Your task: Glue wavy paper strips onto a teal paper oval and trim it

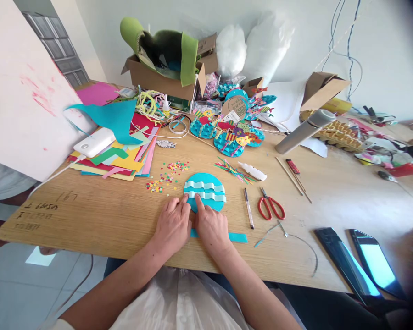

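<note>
A round blue disc [203, 205] lies on the table in front of me, with two pale wavy paper strips [209, 185] running across it. My left hand [174, 223] touches the left end of the lower strip with a fingertip, its other fingers bent. Beside it, my right hand [211, 225] presses its outstretched index finger onto the same strip, a little further right. Neither hand appears to grip anything. Partly covered by my hands, a flat blue strip [238, 237] rests nearer the table edge.
Right of the disc lie a pen [248, 208], red-handled scissors [271, 205] and a white glue bottle [253, 171]. Confetti [161, 182] and thin coloured strips [234, 169] are beyond it. Coloured paper [124, 162] is stacked left; phones [375, 261] sit right, a grey flask [304, 131] behind.
</note>
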A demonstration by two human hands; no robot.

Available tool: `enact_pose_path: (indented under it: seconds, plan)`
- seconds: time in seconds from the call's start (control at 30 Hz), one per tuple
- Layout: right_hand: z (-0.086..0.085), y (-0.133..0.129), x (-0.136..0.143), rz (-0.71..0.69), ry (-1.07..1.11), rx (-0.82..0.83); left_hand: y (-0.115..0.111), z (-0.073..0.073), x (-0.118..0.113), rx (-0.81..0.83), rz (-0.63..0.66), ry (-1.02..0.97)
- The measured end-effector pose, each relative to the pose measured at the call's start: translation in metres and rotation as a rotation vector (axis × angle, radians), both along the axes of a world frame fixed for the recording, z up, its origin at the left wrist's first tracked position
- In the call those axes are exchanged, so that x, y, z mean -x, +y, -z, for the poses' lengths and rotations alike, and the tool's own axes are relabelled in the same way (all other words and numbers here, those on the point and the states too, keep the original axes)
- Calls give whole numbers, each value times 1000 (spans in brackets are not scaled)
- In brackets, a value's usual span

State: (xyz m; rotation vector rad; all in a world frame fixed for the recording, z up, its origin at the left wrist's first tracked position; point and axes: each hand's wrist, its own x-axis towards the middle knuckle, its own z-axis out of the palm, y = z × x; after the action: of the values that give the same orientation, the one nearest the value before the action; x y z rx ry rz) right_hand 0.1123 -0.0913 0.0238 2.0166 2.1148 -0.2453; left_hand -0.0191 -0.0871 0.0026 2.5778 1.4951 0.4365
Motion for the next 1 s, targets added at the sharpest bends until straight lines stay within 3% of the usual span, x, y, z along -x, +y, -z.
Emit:
enact_pose_path:
  seconds: [0.57,1.0]
  plan:
    - [-2,1,3,-8,-12,-3,0,2,0,-5,5,12]
    - [-16,14,12,-37,-2,58,1,5,-2,-52,0,28]
